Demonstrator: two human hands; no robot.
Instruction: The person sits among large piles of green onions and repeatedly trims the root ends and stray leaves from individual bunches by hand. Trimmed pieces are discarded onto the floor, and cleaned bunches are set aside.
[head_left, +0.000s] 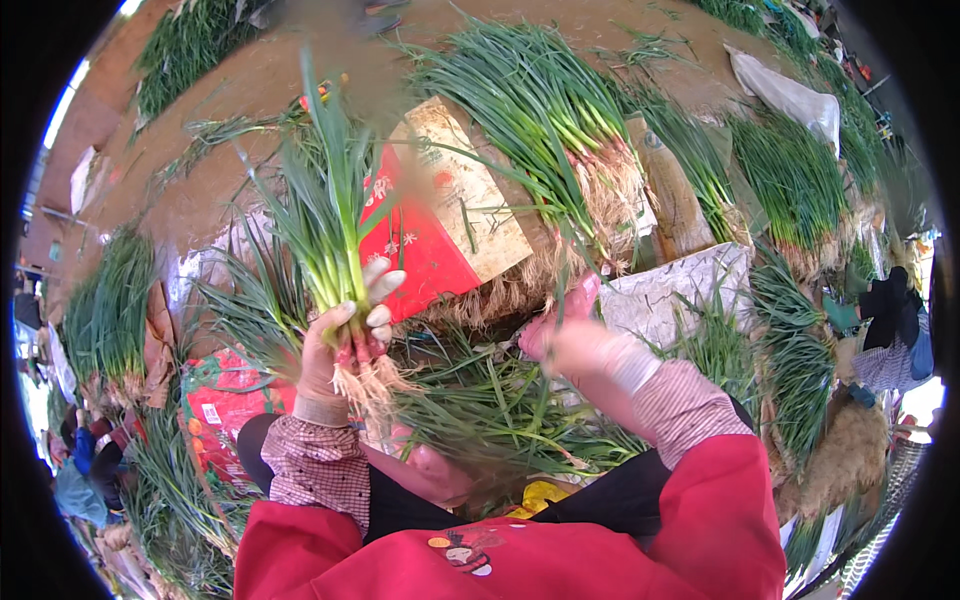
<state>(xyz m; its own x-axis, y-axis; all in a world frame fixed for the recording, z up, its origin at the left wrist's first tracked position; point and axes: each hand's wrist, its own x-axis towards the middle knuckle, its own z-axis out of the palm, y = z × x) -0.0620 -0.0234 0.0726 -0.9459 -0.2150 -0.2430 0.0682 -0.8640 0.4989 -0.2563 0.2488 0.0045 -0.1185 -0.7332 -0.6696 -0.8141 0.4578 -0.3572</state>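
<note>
My left hand (318, 358), in a pale glove, grips a small bunch of spring onions (341, 262). Their green leaves point away from me, and the reddish bulbs with pale roots hang below my fingers. My right hand (589, 349), also gloved, is blurred above my pink boot; a thin green strand shows beside it, but whether the fingers hold it is unclear. Loose green leaves (510, 412) lie on the ground between my legs. Ahead, a large heap of spring onions (540, 97) has its roots turned towards me, beside a red and cream printed sheet (427, 255).
A dirty white sack (682, 289) lies right of my right hand. At left is a red printed bag (232, 397). More spring onion heaps (787, 184) line the right, and others (112, 322) the left. People sit at both edges, one with a green glove (840, 313).
</note>
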